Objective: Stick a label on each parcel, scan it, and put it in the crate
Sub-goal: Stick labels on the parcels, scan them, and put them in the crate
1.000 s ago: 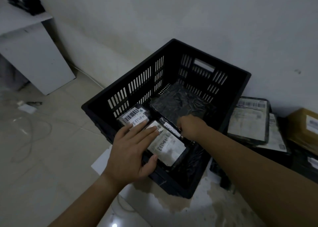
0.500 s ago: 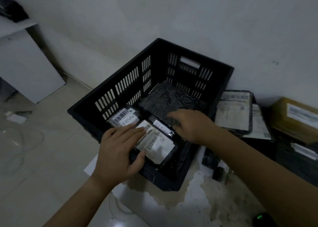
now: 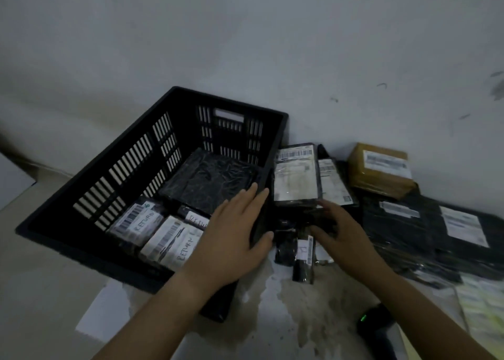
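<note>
- A pale plaster wall (image 3: pixel 272 46) meets a stained light floor (image 3: pixel 286 299) where everything lies.
- A black slatted plastic crate (image 3: pixel 131 166) stands against the wall, left of centre, with a white paper sheet (image 3: pixel 106 310) under its near corner.
- Flat black plastic mailer bags with white labels (image 3: pixel 436 231) are stacked on the floor at the right, well apart from the crate.
- A large parcel wrapped in crinkled black film (image 3: pixel 210 179) lies in the far half of the crate.
- A black-wrapped parcel with a big white shipping label (image 3: pixel 296 177) lies just beside the crate's right wall, overlapping a second labelled parcel (image 3: pixel 331 181).
- A brown cardboard box with a white label (image 3: pixel 381 171) sits by the wall, to the right of these 2.
- 2 parcels with white barcode labels marked "RETURN" (image 3: pixel 139 220) (image 3: pixel 171 239) lie side by side in the crate's near half; a third (image 3: pixel 196 219) shows partly behind them.
- The left hand (image 3: pixel 231 234) is flat over the crate's right rim, fingers straight and together, holding nothing.
- The right hand (image 3: pixel 341 231) is spread wide, its fingertips (image 3: pixel 313 228) at the small black packets (image 3: pixel 302 250) on the floor; no grip shows.
- A black handheld scanner with a green light (image 3: pixel 373 321) lies near the right forearm.
</note>
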Tool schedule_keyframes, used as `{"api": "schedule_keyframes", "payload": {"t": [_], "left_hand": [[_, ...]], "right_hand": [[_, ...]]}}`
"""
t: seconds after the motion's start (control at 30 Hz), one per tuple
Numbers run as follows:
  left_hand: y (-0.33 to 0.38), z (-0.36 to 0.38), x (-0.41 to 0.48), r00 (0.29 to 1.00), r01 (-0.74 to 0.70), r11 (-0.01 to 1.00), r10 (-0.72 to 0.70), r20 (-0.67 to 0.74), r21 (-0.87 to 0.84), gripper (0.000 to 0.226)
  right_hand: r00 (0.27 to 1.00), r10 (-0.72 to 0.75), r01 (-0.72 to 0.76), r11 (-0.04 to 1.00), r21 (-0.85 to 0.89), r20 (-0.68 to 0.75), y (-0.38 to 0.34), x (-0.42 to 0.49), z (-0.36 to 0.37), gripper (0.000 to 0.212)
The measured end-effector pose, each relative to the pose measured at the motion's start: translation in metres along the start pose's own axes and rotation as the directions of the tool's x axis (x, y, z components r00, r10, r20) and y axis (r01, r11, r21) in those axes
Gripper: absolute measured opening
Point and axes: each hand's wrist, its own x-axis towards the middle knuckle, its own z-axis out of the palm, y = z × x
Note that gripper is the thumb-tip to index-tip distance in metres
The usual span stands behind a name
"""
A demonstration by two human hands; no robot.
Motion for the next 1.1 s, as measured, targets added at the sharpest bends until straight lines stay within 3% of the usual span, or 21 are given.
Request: {"api": "schedule_keyframes", "payload": {"t": [0.13,0.27,0.37,0.43,0.57,0.73,0.87,0.9,0.97,1.0,1.03,1.1], "left_hand": [[0.007,0.023,0.028,0.993,0.031,0.991,-0.045,0.107,0.132,0.083],[0.004,0.029,0.026,0.994,0.034,0.995,-0.043,0.101,0.091,0.084],[0.005,0.030,0.024,0.997,0.011,0.997,-0.016,0.073,0.077,0.083],[0.005,0.030,0.022,0.998,0.006,1.000,-0.008,0.059,0.019,0.082],[0.002,0.030,0.022,1.000,-0.015,0.997,0.016,0.005,-0.075,0.076],[-0.007,0.036,0.021,0.999,-0.040,0.993,0.038,-0.022,-0.113,0.065],[0.003,0.038,0.018,0.990,-0.063,0.982,0.084,-0.113,0.181,0.048],[0.012,0.042,0.014,0.984,-0.080,0.981,0.106,-0.143,0.176,0.048],[0.045,0.047,0.001,0.992,-0.054,0.998,0.055,-0.116,0.010,0.048],[0.062,0.053,-0.006,0.999,0.017,0.989,-0.023,-0.037,-0.144,0.051],[0.077,0.061,-0.011,0.990,0.141,0.925,-0.122,0.078,-0.353,0.059],[0.099,0.082,-0.018,0.886,0.460,0.608,-0.266,0.381,-0.646,0.089]], "right_hand": [[0.970,0.232,-0.209,0.949,0.237,-0.072,0.004,0.035,-0.005,0.056],[0.936,0.350,-0.346,0.883,0.317,0.048,0.004,0.063,0.003,0.069],[0.933,0.356,-0.354,0.894,0.276,0.042,0.003,0.072,0.013,0.054],[0.926,0.377,-0.360,0.869,0.338,0.018,0.005,0.074,0.017,0.047],[0.894,0.444,-0.393,0.707,0.588,0.064,0.005,0.062,0.009,0.044],[0.861,0.503,-0.394,0.571,0.720,0.073,0.004,0.005,-0.022,0.038],[0.829,0.555,-0.402,0.510,0.761,0.066,0.015,-0.057,-0.042,0.029],[0.816,0.574,-0.404,0.484,0.776,0.066,0.019,-0.072,-0.044,0.026],[0.786,0.615,-0.408,0.428,0.806,0.071,0.032,-0.102,-0.044,0.021],[0.775,0.628,-0.415,0.413,0.811,0.077,0.039,-0.118,-0.043,0.022],[0.768,0.634,-0.424,0.407,0.809,0.084,0.046,-0.134,-0.040,0.025],[0.770,0.629,-0.458,0.424,0.781,0.111,0.059,-0.163,-0.034,0.034]]}}
